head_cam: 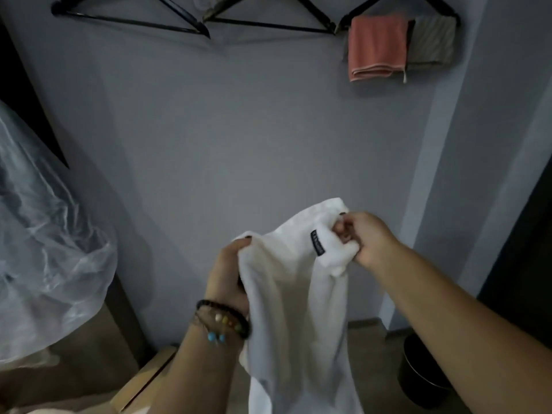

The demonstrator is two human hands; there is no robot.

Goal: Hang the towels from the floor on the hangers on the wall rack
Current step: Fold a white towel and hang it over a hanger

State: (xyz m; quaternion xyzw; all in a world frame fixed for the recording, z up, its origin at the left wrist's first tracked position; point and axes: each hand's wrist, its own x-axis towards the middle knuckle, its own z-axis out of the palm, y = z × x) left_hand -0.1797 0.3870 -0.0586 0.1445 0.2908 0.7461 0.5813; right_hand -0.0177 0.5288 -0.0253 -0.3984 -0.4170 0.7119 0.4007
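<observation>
Grey painted wall (239, 130) fills the view, with black wire hangers (131, 20) along its top; the rightmost carries a folded coral-pink towel (378, 47) and a grey striped towel (431, 41). Low in front, a white terry towel with a small dark label (286, 294) hangs between both hands: the left hand (228, 273) bunches one edge, the right hand (363, 239) pinches a corner. Bunched like this, it could drape unevenly over a thin bar and slide off, or tilt the hanger.
</observation>
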